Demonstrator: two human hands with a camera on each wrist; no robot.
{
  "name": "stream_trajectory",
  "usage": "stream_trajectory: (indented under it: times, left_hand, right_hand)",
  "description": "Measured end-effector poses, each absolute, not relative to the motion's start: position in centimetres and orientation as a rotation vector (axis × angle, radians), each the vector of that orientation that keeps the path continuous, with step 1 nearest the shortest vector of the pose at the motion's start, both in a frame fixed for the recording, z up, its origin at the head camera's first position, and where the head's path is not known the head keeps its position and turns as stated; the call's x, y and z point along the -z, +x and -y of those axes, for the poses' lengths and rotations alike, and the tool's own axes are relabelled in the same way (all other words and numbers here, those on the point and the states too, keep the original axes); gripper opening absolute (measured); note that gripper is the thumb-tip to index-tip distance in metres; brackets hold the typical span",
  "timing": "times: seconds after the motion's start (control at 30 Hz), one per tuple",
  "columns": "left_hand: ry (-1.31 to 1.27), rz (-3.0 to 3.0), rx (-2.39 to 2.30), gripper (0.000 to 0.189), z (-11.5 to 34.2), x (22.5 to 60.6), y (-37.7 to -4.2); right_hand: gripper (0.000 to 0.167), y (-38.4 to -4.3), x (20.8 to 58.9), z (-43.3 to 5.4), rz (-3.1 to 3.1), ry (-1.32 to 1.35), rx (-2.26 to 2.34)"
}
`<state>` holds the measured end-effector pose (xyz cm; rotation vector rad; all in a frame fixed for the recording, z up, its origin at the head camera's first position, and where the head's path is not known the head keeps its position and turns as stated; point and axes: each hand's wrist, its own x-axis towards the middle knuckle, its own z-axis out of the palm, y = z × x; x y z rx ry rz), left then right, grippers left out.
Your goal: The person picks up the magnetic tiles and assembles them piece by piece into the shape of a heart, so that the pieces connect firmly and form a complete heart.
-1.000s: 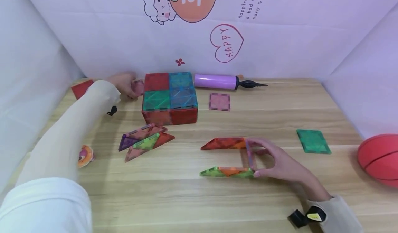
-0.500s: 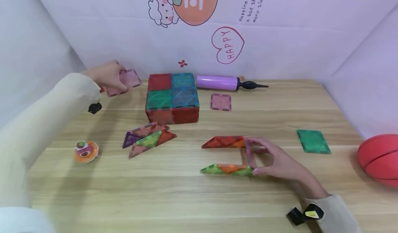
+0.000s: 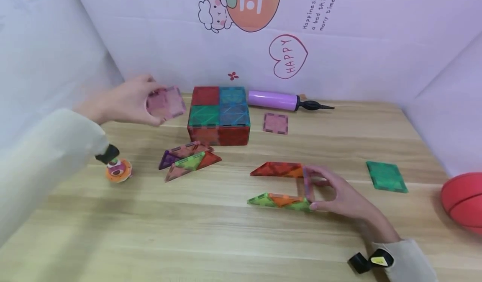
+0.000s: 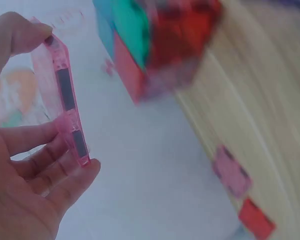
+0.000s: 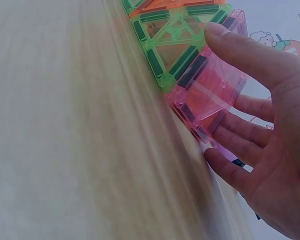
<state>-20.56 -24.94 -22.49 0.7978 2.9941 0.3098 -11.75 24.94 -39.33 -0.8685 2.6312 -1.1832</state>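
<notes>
My left hand point(image 3: 126, 100) pinches a pink square magnetic tile point(image 3: 174, 102) by its edges, raised above the back left of the table. In the left wrist view that pink tile point(image 4: 67, 100) appears nearly edge-on, between thumb and fingers. My right hand point(image 3: 340, 194) holds an upright pink square tile point(image 5: 212, 90) that joins two standing strips at their right ends. The far strip point(image 3: 276, 170) is red and orange; the near strip point(image 3: 280, 201) is green and orange. Left of them stand two more strips, one purple and pink point(image 3: 186, 150), the other pink, green and red point(image 3: 193, 165).
A block of coloured tiles point(image 3: 218, 114) stands at the back, beside a purple hand pump point(image 3: 273, 100). Flat on the table lie a pink tile point(image 3: 275, 123) and a green tile point(image 3: 387, 176). A red ball point(image 3: 465, 200) sits far right, a small orange toy point(image 3: 119, 170) at left.
My left hand has lifted the pink tile from beside the block and brought it up closer to the camera. The right hand keeps its place. The head view has shifted slightly.
</notes>
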Motion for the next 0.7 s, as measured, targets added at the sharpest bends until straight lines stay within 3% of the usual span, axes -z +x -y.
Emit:
stream_trajectory:
  times: [0.2, 0.57, 0.7]
  left_hand:
    - [0.868, -2.937, -0.437, 0.078, 21.4, 24.9, -16.7]
    - [1.271, -2.737, -0.577, 0.074, 11.2, 29.5, -13.8]
    - [1.292, -2.659, -0.529, 0.075, 7.9, 30.6, -13.7]
  right_hand:
    - [0.086, -11.6, 39.6, -24.5, -2.632, -0.846, 1.205]
    - [0.082, -11.0, 39.4, -23.7, -2.654, -0.800, 1.155]
    - [0.081, -10.9, 39.2, -22.9, -2.650, -0.789, 1.153]
